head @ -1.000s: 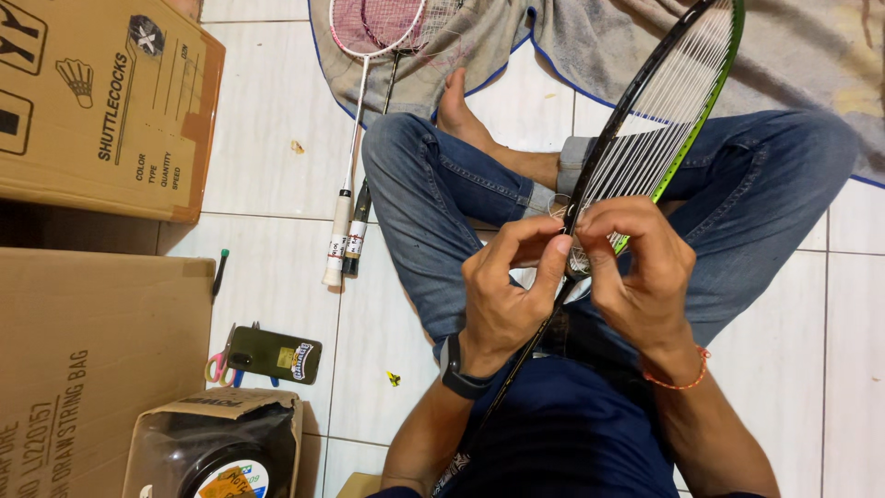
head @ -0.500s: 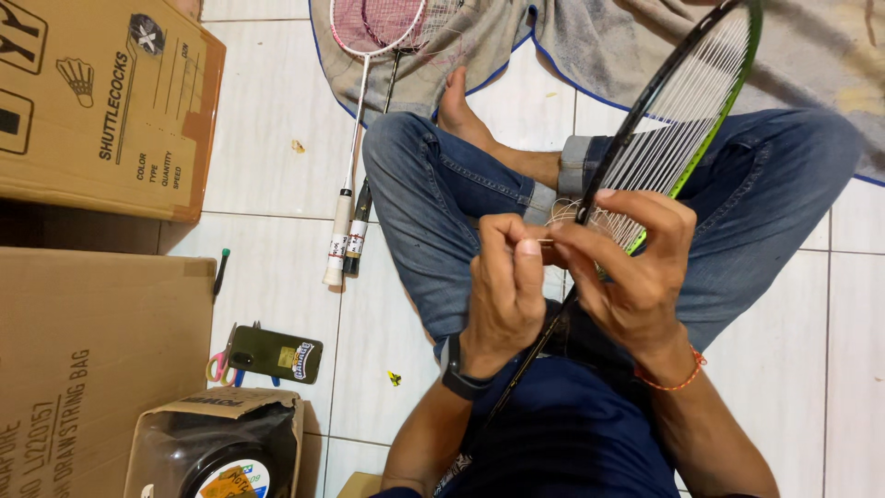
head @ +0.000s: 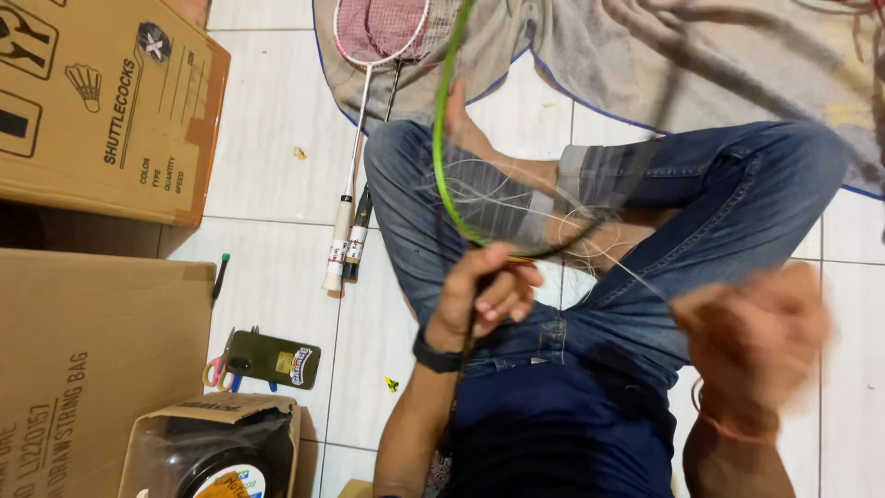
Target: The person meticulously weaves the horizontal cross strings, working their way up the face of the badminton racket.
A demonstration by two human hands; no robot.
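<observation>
Head view: left hand is now gripping the green-framed badminton racket alone; right hand, blurred beyond telling its grip, is pulling away trailing loose white string.

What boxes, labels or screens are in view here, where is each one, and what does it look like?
Cardboard box: top left, brown with dark printing.
Second cardboard box: lower left, plain brown, printed along its edge.
Open carton: bottom left, dark plastic liner and a round label.
Phone: floor by the boxes, dark, small sticker.
Rackets: banded labels on their handles.
</observation>
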